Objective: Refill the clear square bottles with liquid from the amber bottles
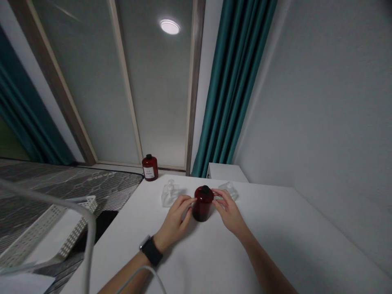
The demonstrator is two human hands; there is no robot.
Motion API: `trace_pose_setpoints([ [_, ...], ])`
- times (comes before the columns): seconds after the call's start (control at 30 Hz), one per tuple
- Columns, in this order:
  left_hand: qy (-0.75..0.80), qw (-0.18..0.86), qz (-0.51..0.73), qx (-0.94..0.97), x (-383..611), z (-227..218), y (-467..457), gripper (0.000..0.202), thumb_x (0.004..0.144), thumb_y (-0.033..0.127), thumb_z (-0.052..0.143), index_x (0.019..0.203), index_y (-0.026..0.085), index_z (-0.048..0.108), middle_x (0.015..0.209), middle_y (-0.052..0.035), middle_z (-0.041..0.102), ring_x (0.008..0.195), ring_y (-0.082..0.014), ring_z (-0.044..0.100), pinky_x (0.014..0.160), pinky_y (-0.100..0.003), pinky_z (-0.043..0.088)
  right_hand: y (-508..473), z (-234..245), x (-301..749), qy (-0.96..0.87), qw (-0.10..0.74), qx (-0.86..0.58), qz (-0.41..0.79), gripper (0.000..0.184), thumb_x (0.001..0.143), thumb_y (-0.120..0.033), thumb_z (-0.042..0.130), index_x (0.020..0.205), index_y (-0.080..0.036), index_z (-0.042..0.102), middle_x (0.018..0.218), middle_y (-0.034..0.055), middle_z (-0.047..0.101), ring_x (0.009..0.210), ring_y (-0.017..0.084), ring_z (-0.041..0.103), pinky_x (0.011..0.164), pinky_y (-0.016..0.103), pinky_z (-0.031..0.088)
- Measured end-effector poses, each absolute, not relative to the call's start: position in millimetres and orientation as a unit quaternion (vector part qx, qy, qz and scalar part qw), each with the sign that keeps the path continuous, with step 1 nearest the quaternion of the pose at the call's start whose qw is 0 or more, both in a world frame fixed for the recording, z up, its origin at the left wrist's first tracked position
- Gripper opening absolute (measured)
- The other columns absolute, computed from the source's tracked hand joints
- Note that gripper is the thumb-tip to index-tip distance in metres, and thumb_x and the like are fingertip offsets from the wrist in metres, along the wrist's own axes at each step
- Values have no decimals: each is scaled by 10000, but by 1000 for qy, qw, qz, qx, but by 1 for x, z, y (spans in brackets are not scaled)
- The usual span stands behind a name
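A dark red plastic bottle with a black cap (202, 206) stands upright near the middle of the white table (269, 216). My left hand (175, 218) and my right hand (228, 210) meet it from either side, fingertips against its body. Just beyond my left hand is a clear glass bottle (169, 194). A second clear glass bottle (228, 190) lies partly behind my right fingers. Another dark red bottle with a white label (150, 168) stands beyond the table's far edge. A black watch (152, 251) circles my left wrist.
A white perforated basket (63, 226) and a grey patterned mattress (61, 185) lie left of the table. A white cable (143, 273) crosses the foreground, and a curved white rod (90, 232) rises at left. A white cabinet (226, 173) stands behind the table, with a wall at right.
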State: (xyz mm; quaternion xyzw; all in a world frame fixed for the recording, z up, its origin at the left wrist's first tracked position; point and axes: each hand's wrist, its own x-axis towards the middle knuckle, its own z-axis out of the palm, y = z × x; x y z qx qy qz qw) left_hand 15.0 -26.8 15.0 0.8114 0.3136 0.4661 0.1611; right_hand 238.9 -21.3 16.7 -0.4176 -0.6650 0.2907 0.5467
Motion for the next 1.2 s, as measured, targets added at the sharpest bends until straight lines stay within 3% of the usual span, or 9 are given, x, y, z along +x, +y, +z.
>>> trace_pose_setpoints([
  [0.4,320,159,454,816,17,12,-30,414,967,124,427,1362,236,486,1273,-129,572,1204,-259,558,1036,-468,485,-25,14,231,-678,552,-427,233,284,936,-268,535,1206,-245,620,1270,112,584,1197,258,567,908,407,569],
  [0.8,316,171,461,812,15,10,-26,461,954,121,449,1399,237,481,1323,-129,562,1222,-258,552,1055,-473,478,-27,12,224,-701,550,-436,128,240,889,-215,596,1127,-236,573,1231,124,590,1172,280,559,937,471,512],
  [1.2,314,189,456,811,14,14,-28,442,959,140,452,1388,241,490,1304,-123,565,1160,-248,578,1021,-456,501,-29,11,215,-710,531,-450,104,440,851,-201,644,1266,-236,503,1268,123,552,1225,291,518,1055,514,436],
])
